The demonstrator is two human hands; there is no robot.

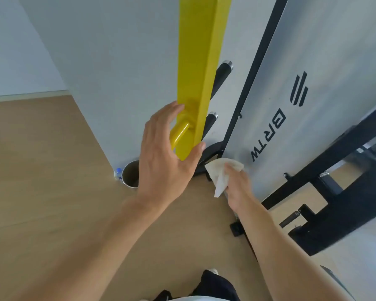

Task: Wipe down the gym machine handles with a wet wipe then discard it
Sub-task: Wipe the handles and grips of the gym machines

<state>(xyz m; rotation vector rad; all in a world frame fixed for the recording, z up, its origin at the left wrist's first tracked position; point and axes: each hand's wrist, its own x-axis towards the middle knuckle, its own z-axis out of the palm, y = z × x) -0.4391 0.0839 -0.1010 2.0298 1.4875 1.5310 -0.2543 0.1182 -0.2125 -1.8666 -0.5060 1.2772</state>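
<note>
The right hand (237, 185) has its grip closed on a crumpled white wet wipe (221, 172); its fingers lie behind the wipe and cannot be made out, and the wipe sticks up and hangs down to the left of the knuckles, close to the lower edge of the grey machine panel (313, 61). The left hand (165, 155) is spread open, fingers straight, its thumb and fingertips reaching round the lower end of the yellow bar (198, 72); whether the palm touches the bar cannot be told. A short yellow handle (179, 132) juts from the bar, partly hidden behind that hand. Two black grip handles (223, 72) with silver caps lie beyond the bar, mostly covered by it. A metal bin (129, 173) on the wooden floor (41, 170) is half hidden by the left hand, a small bottle (118, 172) just left of it.
</note>
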